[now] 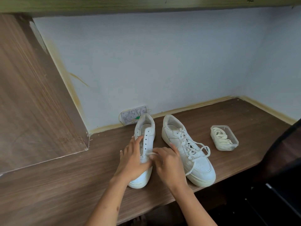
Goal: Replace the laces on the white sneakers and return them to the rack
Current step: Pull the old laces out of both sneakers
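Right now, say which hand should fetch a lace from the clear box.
Right hand. The clear box sits to the right beyond the laced sneaker, while the left hand rests on the unlaced sneaker.

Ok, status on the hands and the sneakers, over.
Both hands on the left sneaker: left hand steadies it, right hand pinches a lace at the lowest eyelets. Right sneaker laced, untied. Nothing in the way.
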